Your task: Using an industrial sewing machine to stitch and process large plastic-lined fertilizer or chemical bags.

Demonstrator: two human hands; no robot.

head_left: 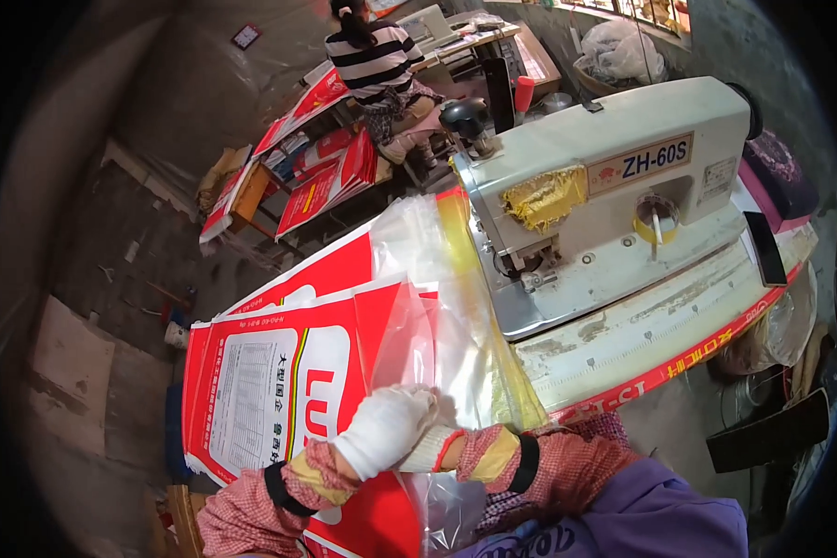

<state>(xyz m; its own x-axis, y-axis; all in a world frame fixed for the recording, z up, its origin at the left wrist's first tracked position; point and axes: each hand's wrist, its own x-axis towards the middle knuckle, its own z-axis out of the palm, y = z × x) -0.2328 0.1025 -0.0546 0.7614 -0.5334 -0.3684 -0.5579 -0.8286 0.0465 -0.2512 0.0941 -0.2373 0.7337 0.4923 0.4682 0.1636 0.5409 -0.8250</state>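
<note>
Both my hands wear white knit gloves and meet at the near edge of a stack of red-and-white printed sacks. My left hand is closed, its fingertips gathered at the top sack where the clear plastic liner comes out. Tucked against it, my right hand has its fingers mostly hidden behind the left. The liner stretches from the sacks toward the sewing machine, and its yellowish edge lies beside the machine's bed, left of the needle area.
A dark phone and a purple box lie at the machine's right. A yellow tape roll is on the machine's front. Behind, a seated person in stripes works by more red sacks. A dark panel stands at the right.
</note>
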